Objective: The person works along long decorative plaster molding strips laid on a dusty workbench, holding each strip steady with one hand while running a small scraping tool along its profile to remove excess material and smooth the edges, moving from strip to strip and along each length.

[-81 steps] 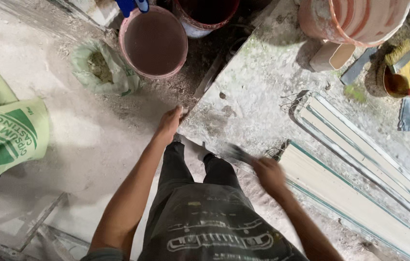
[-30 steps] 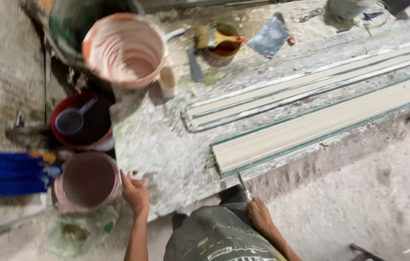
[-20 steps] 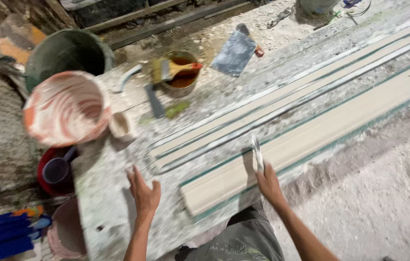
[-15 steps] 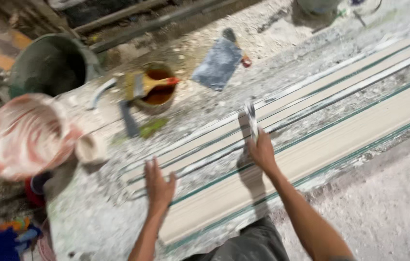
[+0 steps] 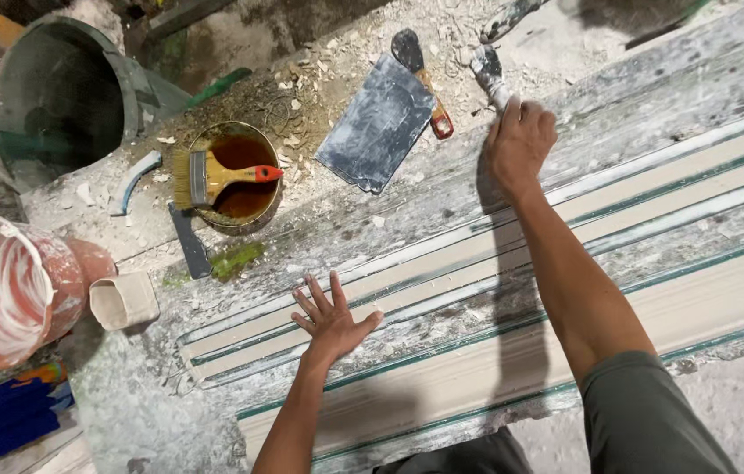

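Left hand (image 5: 332,318) spread flat on long pale plaster moulding strip (image 5: 442,294), bracing. Right hand (image 5: 519,140) far right, clenched round plaster-caked tool handle (image 5: 488,74), beside grey flat trowel blade (image 5: 379,125).

A plaster-caked scraper (image 5: 488,70) stands in the right hand's grip at the far bench; pale long mouldings (image 5: 477,263) lie flat, running left to right.
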